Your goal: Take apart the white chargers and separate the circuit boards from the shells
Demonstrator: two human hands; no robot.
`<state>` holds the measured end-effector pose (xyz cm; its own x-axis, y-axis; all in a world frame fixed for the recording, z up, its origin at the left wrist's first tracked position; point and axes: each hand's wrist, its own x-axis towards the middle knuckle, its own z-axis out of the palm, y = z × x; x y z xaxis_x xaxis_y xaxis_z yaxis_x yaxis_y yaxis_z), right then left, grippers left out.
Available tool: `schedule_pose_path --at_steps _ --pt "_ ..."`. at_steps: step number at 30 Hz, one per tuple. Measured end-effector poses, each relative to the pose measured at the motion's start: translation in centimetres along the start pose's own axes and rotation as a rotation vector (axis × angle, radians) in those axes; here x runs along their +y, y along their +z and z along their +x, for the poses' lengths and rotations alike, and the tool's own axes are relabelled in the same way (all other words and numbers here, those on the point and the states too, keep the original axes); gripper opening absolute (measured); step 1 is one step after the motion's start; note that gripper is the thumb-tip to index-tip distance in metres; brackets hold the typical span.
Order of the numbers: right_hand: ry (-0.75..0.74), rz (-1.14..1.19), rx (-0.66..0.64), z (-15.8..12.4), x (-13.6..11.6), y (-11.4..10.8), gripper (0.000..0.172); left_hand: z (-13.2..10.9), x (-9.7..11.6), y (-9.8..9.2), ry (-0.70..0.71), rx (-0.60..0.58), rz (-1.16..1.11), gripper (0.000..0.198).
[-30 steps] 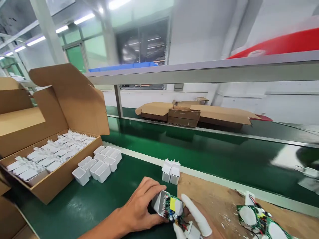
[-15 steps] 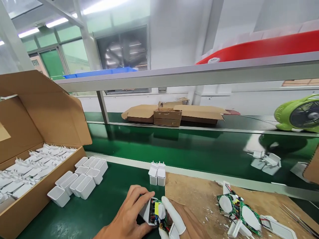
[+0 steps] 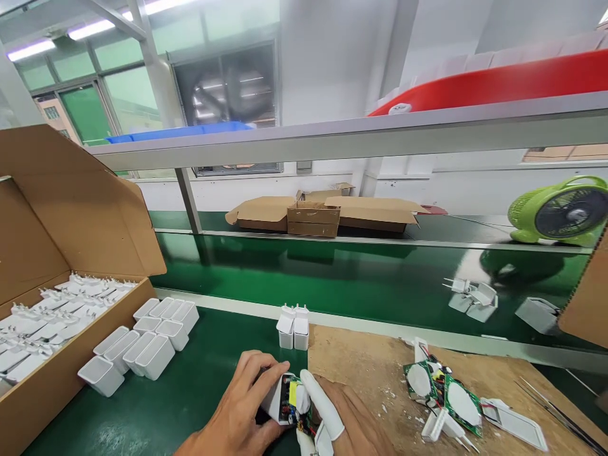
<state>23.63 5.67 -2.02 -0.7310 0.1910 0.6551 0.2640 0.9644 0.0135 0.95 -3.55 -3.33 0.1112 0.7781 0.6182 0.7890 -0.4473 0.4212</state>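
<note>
My left hand (image 3: 244, 405) is closed round a white plastic casing (image 3: 272, 401) at the bottom middle. A green circuit board (image 3: 295, 399) with yellow and white parts sits partly in the casing's open end. My right hand (image 3: 339, 411), white covers on its fingers, pinches the board from the right, by a small white plug piece. Just beyond my hands stand two white plug adapters (image 3: 293, 327), pins up. To the right on a brown board (image 3: 361, 367) lie more circuit boards (image 3: 444, 392) wired to white plug covers.
At left, several empty white casings (image 3: 156, 354) stand beside an open cardboard box (image 3: 135, 307) full of white plug covers. Tweezers (image 3: 555, 408) lie at right. Beyond runs a green belt (image 3: 247, 269) carrying white adapters (image 3: 475, 299). A shelf (image 3: 308, 142) crosses above; a green fan (image 3: 560, 209) stands behind.
The view has turned slightly, so most things sit a little further left. Both hands keep hold of the casing and circuit board. The adapters on the belt have shifted left.
</note>
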Motion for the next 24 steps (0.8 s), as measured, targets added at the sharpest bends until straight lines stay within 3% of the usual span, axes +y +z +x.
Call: schedule_pose_path --at_steps 4,9,18,24 --pt "0.016 0.021 0.073 0.6 -0.4 -0.1 0.062 0.1 0.3 -0.2 0.01 0.02 0.013 0.066" --pt "0.034 0.084 0.132 0.7 -0.7 0.4 0.07 0.1 0.4 -0.4 -0.006 0.005 -0.007 0.063" --pt "0.094 0.086 0.022 1.5 -0.9 -1.1 0.054 0.1 0.5 -0.3 -0.039 -0.018 -0.026 0.07" --pt "0.124 0.107 -0.057 1.0 -1.0 -0.8 0.064 0.0 0.6 -0.4 -0.032 -0.015 -0.025 0.071"
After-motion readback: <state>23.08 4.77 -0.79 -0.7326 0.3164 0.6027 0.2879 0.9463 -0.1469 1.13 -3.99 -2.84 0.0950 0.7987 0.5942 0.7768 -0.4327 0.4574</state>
